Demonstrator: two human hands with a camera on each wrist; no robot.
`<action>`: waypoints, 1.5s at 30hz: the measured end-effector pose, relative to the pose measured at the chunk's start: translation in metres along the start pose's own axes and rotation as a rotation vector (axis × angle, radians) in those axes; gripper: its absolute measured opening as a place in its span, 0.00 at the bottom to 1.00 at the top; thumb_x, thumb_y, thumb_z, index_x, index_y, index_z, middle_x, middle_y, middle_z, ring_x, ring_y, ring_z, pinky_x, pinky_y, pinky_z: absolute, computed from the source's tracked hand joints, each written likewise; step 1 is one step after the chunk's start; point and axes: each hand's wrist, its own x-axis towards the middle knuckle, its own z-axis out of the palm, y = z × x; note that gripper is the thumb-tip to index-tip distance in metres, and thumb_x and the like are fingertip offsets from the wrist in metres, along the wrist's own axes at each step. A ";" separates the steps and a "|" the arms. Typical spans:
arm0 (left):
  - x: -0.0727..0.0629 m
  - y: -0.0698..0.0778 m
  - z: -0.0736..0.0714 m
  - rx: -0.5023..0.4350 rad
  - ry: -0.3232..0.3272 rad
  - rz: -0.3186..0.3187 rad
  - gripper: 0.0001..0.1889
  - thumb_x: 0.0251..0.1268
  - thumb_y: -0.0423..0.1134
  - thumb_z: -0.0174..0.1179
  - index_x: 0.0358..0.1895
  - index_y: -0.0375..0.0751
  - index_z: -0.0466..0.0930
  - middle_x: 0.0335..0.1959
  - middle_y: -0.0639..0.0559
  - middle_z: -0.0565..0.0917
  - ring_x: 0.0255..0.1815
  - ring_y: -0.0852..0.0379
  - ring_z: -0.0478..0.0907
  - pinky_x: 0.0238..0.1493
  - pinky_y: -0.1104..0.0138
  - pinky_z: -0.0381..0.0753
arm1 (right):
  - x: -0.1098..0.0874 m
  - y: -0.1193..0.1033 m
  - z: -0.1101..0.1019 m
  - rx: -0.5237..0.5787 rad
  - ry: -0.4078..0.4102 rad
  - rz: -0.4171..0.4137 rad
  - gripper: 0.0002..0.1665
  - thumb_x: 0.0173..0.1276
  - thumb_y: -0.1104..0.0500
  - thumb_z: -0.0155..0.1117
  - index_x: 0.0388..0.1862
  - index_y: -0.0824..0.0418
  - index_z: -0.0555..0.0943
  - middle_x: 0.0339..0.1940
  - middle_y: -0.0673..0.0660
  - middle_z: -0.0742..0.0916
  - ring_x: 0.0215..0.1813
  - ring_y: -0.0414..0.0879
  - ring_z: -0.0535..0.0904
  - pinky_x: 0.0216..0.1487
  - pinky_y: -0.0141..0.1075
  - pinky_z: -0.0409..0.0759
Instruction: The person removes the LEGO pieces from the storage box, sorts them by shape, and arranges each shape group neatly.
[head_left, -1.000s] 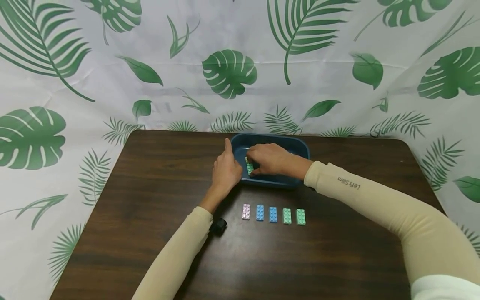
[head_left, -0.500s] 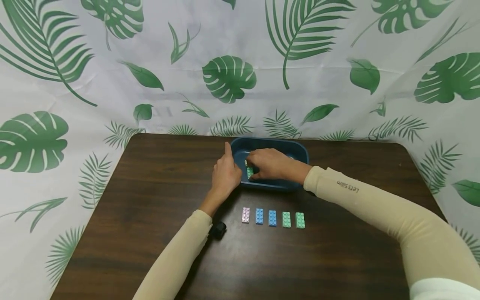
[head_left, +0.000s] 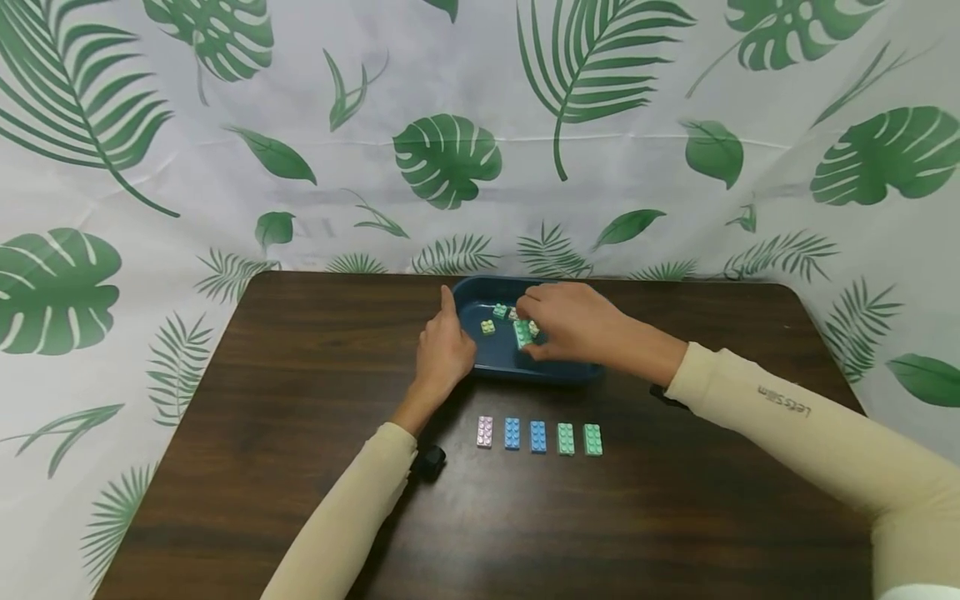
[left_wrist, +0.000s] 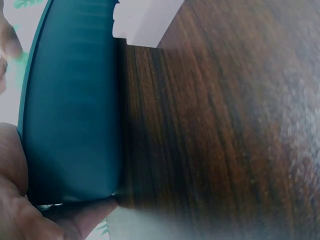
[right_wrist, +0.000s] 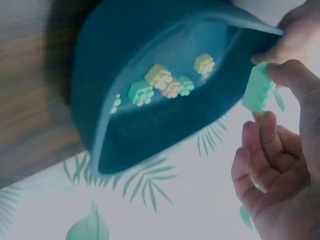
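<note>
The person's left forearm slants up from the near left to the blue tray (head_left: 536, 377), where the left hand (head_left: 444, 346) holds the left end wall, thumb over the rim and index finger straight, pointing toward the tray's far side. The right arm, bent at the elbow, reaches in from the tray's right, and the right hand (head_left: 566, 321) is above the tray, its thumb and fingertips pinching a green brick (right_wrist: 258, 88), the other fingers loosely curled.
</note>
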 end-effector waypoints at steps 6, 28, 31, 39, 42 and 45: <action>0.000 0.000 -0.001 0.002 0.012 0.020 0.43 0.72 0.29 0.49 0.88 0.42 0.42 0.33 0.44 0.81 0.26 0.46 0.75 0.33 0.53 0.71 | -0.041 -0.001 -0.007 -0.039 0.075 0.002 0.30 0.59 0.38 0.81 0.50 0.58 0.87 0.44 0.53 0.90 0.42 0.47 0.87 0.42 0.44 0.87; -0.004 0.001 0.002 -0.011 0.006 0.010 0.43 0.72 0.29 0.47 0.88 0.41 0.42 0.29 0.45 0.77 0.25 0.47 0.71 0.32 0.54 0.69 | -0.143 -0.005 0.006 -0.069 0.066 0.020 0.29 0.54 0.39 0.84 0.42 0.57 0.84 0.34 0.49 0.85 0.35 0.43 0.80 0.38 0.40 0.81; -0.004 -0.001 0.001 -0.012 0.009 0.012 0.43 0.71 0.28 0.47 0.88 0.41 0.42 0.28 0.44 0.77 0.25 0.46 0.71 0.32 0.54 0.69 | -0.151 -0.005 0.013 -0.040 -0.009 0.036 0.29 0.54 0.40 0.84 0.42 0.57 0.83 0.35 0.49 0.84 0.35 0.43 0.78 0.39 0.41 0.81; -0.003 -0.001 0.000 -0.021 0.016 0.025 0.43 0.70 0.28 0.47 0.88 0.39 0.42 0.24 0.44 0.76 0.26 0.46 0.72 0.34 0.53 0.70 | -0.163 -0.004 0.039 -0.013 -0.030 0.021 0.29 0.54 0.41 0.85 0.43 0.57 0.82 0.36 0.49 0.83 0.37 0.43 0.78 0.40 0.41 0.81; -0.003 0.001 0.000 -0.023 0.010 0.017 0.43 0.70 0.28 0.47 0.88 0.39 0.42 0.23 0.44 0.75 0.27 0.46 0.72 0.35 0.52 0.71 | -0.167 -0.004 0.045 0.008 -0.041 0.016 0.30 0.55 0.40 0.85 0.45 0.57 0.83 0.38 0.49 0.84 0.38 0.44 0.79 0.41 0.42 0.81; -0.002 0.003 0.002 -0.029 0.004 0.016 0.43 0.70 0.27 0.46 0.88 0.39 0.42 0.23 0.44 0.75 0.27 0.45 0.73 0.36 0.51 0.72 | -0.170 -0.004 0.048 0.026 -0.058 0.017 0.30 0.56 0.40 0.84 0.47 0.57 0.84 0.39 0.50 0.85 0.40 0.44 0.80 0.42 0.43 0.82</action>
